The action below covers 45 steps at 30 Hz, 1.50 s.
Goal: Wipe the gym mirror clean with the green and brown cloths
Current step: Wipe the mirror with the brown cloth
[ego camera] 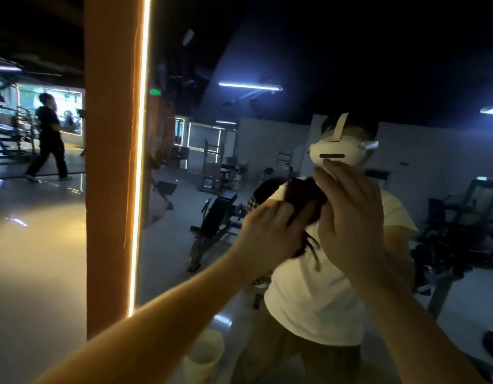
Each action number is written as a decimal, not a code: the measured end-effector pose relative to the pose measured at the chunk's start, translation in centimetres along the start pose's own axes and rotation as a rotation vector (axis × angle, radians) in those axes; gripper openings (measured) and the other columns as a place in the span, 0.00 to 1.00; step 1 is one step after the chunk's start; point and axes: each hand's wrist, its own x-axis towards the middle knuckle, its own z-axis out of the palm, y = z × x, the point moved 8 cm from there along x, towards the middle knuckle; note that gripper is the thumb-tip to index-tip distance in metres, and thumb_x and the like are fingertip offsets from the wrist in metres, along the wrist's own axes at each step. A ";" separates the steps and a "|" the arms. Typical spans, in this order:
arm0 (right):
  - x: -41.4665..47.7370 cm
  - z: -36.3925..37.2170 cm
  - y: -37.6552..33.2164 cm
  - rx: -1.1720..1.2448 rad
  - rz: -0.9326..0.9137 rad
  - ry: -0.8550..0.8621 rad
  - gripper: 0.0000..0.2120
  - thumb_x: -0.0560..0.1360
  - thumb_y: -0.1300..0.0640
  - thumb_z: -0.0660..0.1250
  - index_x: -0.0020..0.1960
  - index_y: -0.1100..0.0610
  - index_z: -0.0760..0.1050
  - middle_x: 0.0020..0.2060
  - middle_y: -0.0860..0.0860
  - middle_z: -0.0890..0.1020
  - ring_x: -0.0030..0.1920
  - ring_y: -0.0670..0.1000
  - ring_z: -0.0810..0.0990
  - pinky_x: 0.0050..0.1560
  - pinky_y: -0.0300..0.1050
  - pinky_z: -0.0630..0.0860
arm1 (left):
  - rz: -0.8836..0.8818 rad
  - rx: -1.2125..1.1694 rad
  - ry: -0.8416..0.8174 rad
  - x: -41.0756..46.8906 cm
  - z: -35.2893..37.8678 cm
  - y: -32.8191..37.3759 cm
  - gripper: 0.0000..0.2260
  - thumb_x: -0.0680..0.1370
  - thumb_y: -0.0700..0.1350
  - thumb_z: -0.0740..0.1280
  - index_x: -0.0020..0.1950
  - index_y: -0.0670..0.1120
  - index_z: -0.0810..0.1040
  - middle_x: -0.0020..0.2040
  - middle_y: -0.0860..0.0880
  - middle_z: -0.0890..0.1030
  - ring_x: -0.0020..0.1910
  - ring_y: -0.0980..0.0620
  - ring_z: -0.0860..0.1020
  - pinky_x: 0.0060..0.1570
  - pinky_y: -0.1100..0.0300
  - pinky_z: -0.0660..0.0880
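The gym mirror (pixel 201 151) fills the view right of a lit edge and reflects a person in a white shirt with a white headset. A dark brown cloth (pixel 303 195) is bunched up in front of the glass at chest height. My left hand (pixel 270 234) grips its lower left part with curled fingers. My right hand (pixel 350 220) lies against the cloth's right side with fingers fairly straight and pointing up. Loose threads hang from the cloth's lower edge. No green cloth shows.
An orange pillar (pixel 112 162) with a glowing light strip (pixel 138 162) borders the mirror on the left. A pale bucket (pixel 203 356) stands on the floor below my arms. A person (pixel 50 137) walks in the far left background. Gym machines show in the reflection.
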 end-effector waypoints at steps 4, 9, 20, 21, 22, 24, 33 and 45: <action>0.8 1.3 -0.9 -0.089 0.014 -0.034 0.23 0.79 0.58 0.54 0.70 0.63 0.75 0.72 0.62 0.74 0.74 0.63 0.70 0.72 0.65 0.68 | -0.397 0.201 0.016 -0.9 -2.6 -13.1 0.26 0.82 0.51 0.56 0.78 0.41 0.65 0.55 0.37 0.78 0.36 0.41 0.81 0.27 0.55 0.76; 0.9 1.9 -0.5 -0.161 -0.011 -0.118 0.25 0.79 0.55 0.54 0.72 0.63 0.74 0.74 0.61 0.73 0.75 0.62 0.70 0.73 0.64 0.68 | -0.809 -0.018 0.155 -0.1 -3.3 -14.4 0.31 0.81 0.54 0.51 0.80 0.38 0.62 0.64 0.35 0.74 0.46 0.36 0.82 0.36 0.50 0.79; 5.8 -2.4 1.9 -0.058 -0.094 0.058 0.24 0.80 0.58 0.55 0.73 0.64 0.72 0.66 0.62 0.79 0.67 0.62 0.77 0.64 0.65 0.75 | 0.104 0.260 0.063 5.8 -3.4 -8.1 0.23 0.80 0.51 0.58 0.70 0.38 0.71 0.44 0.42 0.79 0.37 0.45 0.78 0.37 0.55 0.73; 6.1 -2.5 2.2 -0.095 -0.105 0.074 0.24 0.80 0.57 0.55 0.73 0.64 0.72 0.68 0.62 0.78 0.69 0.63 0.76 0.66 0.66 0.74 | -0.042 0.274 0.101 6.7 -4.4 -12.2 0.24 0.81 0.50 0.56 0.71 0.37 0.71 0.44 0.40 0.79 0.36 0.44 0.79 0.36 0.55 0.74; 6.4 -2.7 2.4 -0.133 -0.107 0.087 0.24 0.79 0.57 0.55 0.73 0.64 0.72 0.70 0.62 0.77 0.71 0.63 0.74 0.68 0.66 0.72 | -0.228 0.259 0.140 7.4 -5.6 -16.2 0.24 0.81 0.49 0.55 0.72 0.36 0.70 0.46 0.38 0.80 0.38 0.41 0.80 0.38 0.52 0.77; 6.7 -2.8 3.1 -0.200 -0.097 0.085 0.25 0.78 0.57 0.55 0.73 0.65 0.72 0.71 0.62 0.75 0.73 0.63 0.72 0.70 0.66 0.70 | -0.548 0.195 0.213 8.3 -7.0 -21.0 0.25 0.83 0.49 0.54 0.75 0.35 0.68 0.53 0.34 0.79 0.43 0.37 0.81 0.41 0.47 0.80; 7.3 -3.9 5.0 -0.139 -0.084 0.170 0.24 0.78 0.61 0.59 0.72 0.66 0.72 0.66 0.63 0.79 0.66 0.62 0.78 0.70 0.51 0.66 | -0.017 -0.014 0.162 11.9 -2.3 -2.0 0.26 0.81 0.52 0.61 0.75 0.39 0.66 0.51 0.44 0.77 0.43 0.49 0.76 0.41 0.55 0.76; 9.2 -5.0 8.5 -0.364 -0.053 0.045 0.27 0.82 0.50 0.53 0.77 0.62 0.66 0.78 0.60 0.66 0.80 0.59 0.61 0.78 0.61 0.58 | -0.490 0.051 0.299 22.5 -6.3 -13.7 0.27 0.82 0.50 0.59 0.79 0.39 0.62 0.59 0.39 0.75 0.51 0.43 0.78 0.47 0.55 0.74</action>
